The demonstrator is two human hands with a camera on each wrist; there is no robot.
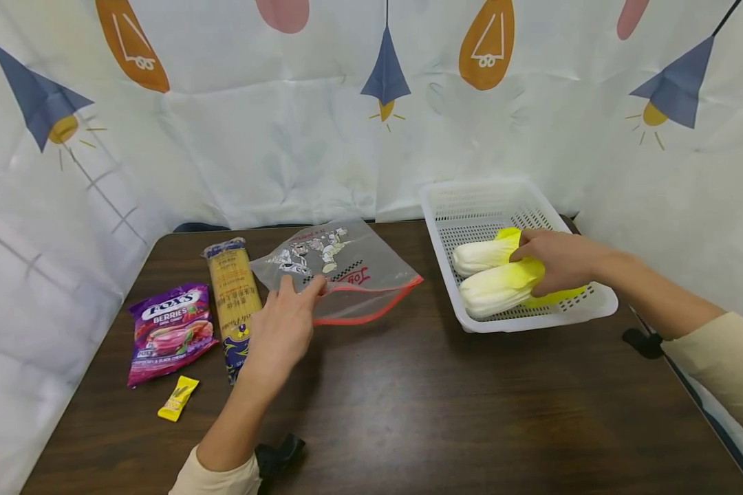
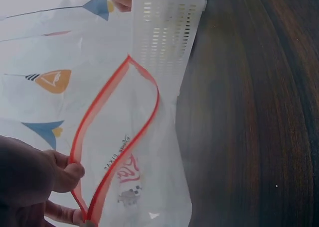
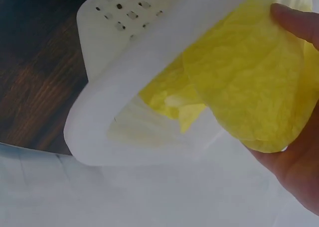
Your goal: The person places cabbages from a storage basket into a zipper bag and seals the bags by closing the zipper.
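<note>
A clear zip bag (image 1: 380, 268) with a red-edged mouth and cartoon print lies in the middle. My left hand (image 1: 281, 330) holds it at one corner of the mouth; in the left wrist view the thumb (image 2: 70, 177) and fingers pinch the red edge, and the mouth gapes. On the right, my right hand (image 1: 557, 260) reaches into a white perforated basket (image 1: 532, 323). It grips a napa cabbage (image 3: 244, 82) by its yellow leaves, thumb on top and fingers underneath. Another napa cabbage (image 1: 479, 257) lies just behind, with more yellow leaves (image 3: 167, 90) below the hand.
Left of the bag lie a pack of spaghetti (image 1: 232, 282), a purple candy bag (image 1: 172, 333) and a small yellow packet (image 1: 178, 398). A printed white curtain (image 1: 347, 151) hangs behind the dark wooden table (image 1: 439, 412).
</note>
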